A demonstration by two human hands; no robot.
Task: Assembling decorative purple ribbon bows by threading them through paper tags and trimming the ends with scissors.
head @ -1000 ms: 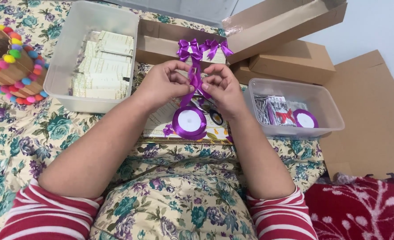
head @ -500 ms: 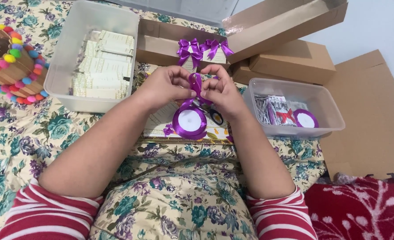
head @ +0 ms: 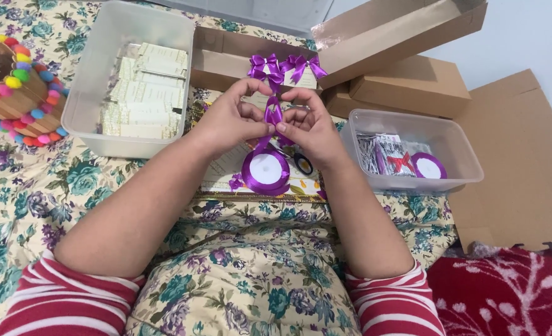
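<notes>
A strip of purple ribbon (head: 273,116) is pinched between my left hand (head: 228,121) and my right hand (head: 313,127), looped between the fingertips above my lap. The ribbon runs down to a purple ribbon spool (head: 265,172) lying flat on a patterned board (head: 301,186) under my hands. Several finished purple bows (head: 286,66) lie just beyond my fingers in an open brown cardboard box (head: 226,59).
A clear plastic bin (head: 86,99) with stacked pale cards sits at the left. A smaller clear tub (head: 456,149) with a second purple spool and packets is at the right. A wooden basket (head: 8,93) edged with coloured pompoms is far left; brown boxes (head: 413,87) stand behind.
My hands have stayed in place over the spool. The fingers have worked the ribbon into a tighter loop between them.
</notes>
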